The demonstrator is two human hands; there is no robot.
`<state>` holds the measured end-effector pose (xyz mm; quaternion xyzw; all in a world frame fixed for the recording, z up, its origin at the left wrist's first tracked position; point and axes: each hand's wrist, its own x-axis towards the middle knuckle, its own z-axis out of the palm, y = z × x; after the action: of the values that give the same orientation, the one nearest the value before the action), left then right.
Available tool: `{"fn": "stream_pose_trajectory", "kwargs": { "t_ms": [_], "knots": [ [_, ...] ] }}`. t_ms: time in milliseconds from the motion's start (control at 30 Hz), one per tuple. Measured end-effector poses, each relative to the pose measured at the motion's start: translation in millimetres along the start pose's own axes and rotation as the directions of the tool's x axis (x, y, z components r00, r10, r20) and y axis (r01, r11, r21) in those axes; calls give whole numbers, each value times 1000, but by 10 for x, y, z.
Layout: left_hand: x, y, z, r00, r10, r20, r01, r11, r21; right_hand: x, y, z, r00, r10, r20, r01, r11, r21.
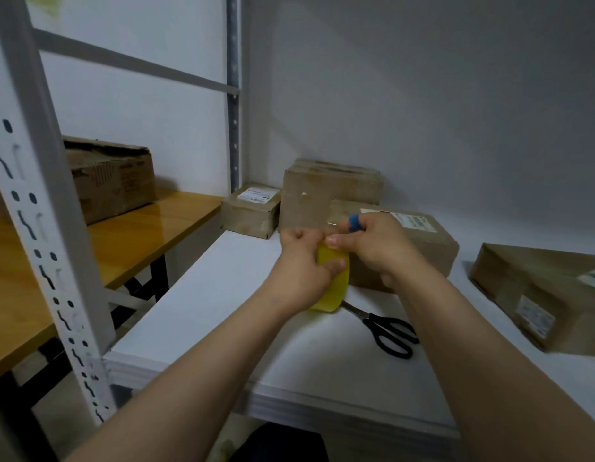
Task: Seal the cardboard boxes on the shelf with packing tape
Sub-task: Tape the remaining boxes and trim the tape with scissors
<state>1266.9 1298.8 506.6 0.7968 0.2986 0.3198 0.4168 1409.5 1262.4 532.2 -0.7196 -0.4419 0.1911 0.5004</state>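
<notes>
My left hand (303,261) grips a yellowish roll of packing tape (333,288) above the white shelf (222,311). My right hand (373,245), with a blue wrap on one finger, pinches at the top of the roll, thumb on its edge. Just behind my hands lies a cardboard box (423,248) with a white label. A taller box (323,195) and a small labelled box (251,211) stand at the back by the wall. Another flat labelled box (539,295) lies at the right.
Black-handled scissors (389,331) lie on the shelf below the roll. A white perforated upright (46,228) stands at the left front. Beyond it, a wooden table (122,241) carries a worn open carton (112,181).
</notes>
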Motion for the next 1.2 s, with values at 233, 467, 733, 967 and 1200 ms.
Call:
{"fn": "stream_pose_trajectory", "kwargs": {
  "t_ms": [233, 467, 733, 967, 1200],
  "knots": [
    [-39, 53, -11, 941, -334, 46, 337, 934, -116, -317, 42, 26, 993, -110, -41, 109, 994, -32],
    [-144, 73, -8, 987, -105, -123, 95, 992, -84, -486, -5, -11, 992, -125, -8, 125, 981, 151],
    [-265, -47, 123, 959, 102, -266, -50, 980, 195, -342, 92, -24, 994, 101, -28, -98, 991, 96],
    [83, -26, -106, 924, 107, -368, -16, 970, 242, 18, -58, -198, 896, -443, -35, 316, 690, -652],
    [420, -105, -179, 911, 80, -405, 35, 963, 267, 173, 0, -103, 972, -199, 122, 229, 703, -673]
  ]
}}
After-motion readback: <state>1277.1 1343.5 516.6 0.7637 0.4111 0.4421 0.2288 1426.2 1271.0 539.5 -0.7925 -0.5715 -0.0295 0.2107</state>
